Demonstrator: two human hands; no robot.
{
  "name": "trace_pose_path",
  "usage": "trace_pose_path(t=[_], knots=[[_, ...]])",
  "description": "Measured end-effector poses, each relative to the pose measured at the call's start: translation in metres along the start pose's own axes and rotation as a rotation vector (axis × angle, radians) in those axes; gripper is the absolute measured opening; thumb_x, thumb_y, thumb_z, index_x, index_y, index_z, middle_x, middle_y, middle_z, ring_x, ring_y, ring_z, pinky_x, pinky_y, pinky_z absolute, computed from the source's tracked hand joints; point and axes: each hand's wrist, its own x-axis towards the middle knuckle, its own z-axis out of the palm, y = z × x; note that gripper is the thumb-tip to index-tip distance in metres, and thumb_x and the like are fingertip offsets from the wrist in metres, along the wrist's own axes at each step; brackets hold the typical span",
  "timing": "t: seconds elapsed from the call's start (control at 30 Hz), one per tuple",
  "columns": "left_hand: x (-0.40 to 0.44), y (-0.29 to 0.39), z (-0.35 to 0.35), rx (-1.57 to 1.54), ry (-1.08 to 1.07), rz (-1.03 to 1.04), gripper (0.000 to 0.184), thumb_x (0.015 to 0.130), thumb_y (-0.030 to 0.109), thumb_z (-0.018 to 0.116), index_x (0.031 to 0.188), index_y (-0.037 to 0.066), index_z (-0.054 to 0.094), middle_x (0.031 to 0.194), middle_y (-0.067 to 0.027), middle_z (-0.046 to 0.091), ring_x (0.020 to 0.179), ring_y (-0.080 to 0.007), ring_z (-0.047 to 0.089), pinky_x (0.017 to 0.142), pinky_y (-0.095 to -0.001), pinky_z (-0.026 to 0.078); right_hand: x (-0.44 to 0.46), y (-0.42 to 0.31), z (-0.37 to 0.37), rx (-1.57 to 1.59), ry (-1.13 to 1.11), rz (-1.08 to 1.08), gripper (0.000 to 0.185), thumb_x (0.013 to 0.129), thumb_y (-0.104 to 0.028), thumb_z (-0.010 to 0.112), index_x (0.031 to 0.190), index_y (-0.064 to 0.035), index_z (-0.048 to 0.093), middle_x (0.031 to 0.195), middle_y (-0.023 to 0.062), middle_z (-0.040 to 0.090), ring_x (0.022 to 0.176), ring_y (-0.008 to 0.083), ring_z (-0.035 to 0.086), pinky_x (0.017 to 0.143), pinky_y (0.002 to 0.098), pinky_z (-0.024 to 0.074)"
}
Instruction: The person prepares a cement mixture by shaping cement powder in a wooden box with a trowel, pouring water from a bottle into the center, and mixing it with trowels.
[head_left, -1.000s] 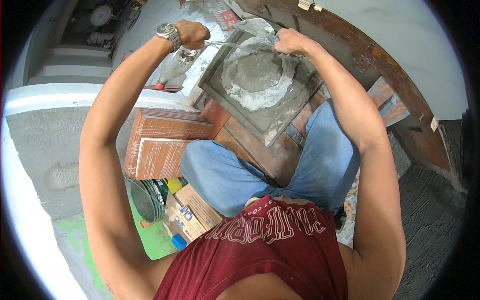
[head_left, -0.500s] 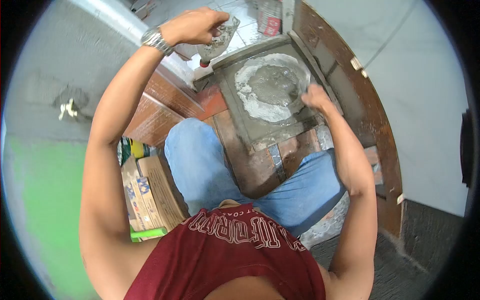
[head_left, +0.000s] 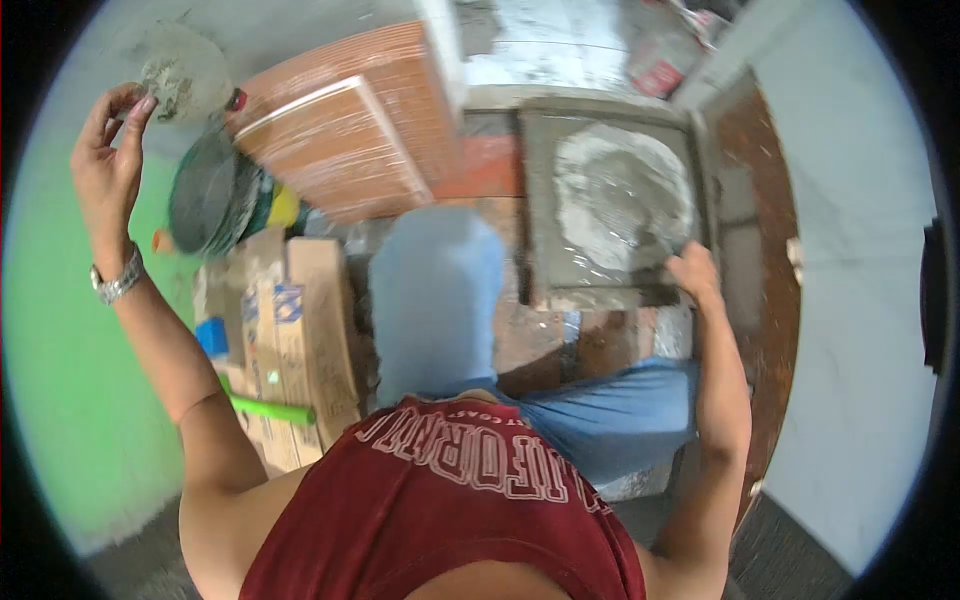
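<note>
My left hand (head_left: 115,140), a watch on its wrist, is raised at the upper left and pinches the edge of a cut clear plastic bottle (head_left: 190,75). Grey residue sticks inside the bottle, and its red cap points right. Closed around the handle of a small trowel, blurred by motion, my right hand (head_left: 693,270) is at the right rim of the wet mix. The trowel's blade (head_left: 662,238) touches the grey cement mix (head_left: 625,195), which has a ring of pale dry powder (head_left: 580,225) around it. The mix lies on a square mortar board (head_left: 545,270) with raised edges.
A dark bucket (head_left: 200,195) stands below the bottle. Wrapped brown panels (head_left: 340,120) lean behind it. Cardboard boxes (head_left: 320,330) and a green tube (head_left: 270,408) lie by my left side. A wooden frame edge (head_left: 765,330) and a pale wall panel bound the right.
My left hand has swung left with the bottle, away from the mix towards the bucket. My head view has turned left. My right hand stays at the mix, a little lower along its rim.
</note>
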Motion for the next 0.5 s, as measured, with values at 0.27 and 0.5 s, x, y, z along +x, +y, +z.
trace_pose_path(t=[0.27,0.5], knots=[[-0.086,-0.193,-0.046,0.48,-0.07,-0.257,0.019,0.089,0.018,0.069,0.099,0.002,0.064,0.093,-0.0166,0.069,0.089,-0.038,0.066,0.077,-0.0425,0.05,0.06,0.034,0.011,0.656,0.254,-0.199,0.033,0.079,-0.013,0.059,0.106,0.0059,0.064,0.09,0.0079,0.066,0.082,0.0208,0.055,0.078,0.0354,0.0451],[-0.16,-0.348,0.066,0.273,-0.648,-0.786,0.038,0.085,0.024,0.057,0.113,-0.001,0.066,0.105,-0.0212,0.071,0.098,-0.0312,0.067,0.087,-0.0424,0.051,0.033,0.031,-0.008,0.469,0.216,-0.05,0.043,0.076,-0.013,0.061,0.115,0.0071,0.062,0.1,0.0144,0.068,0.091,0.0253,0.06,0.086,0.0358,0.0464]])
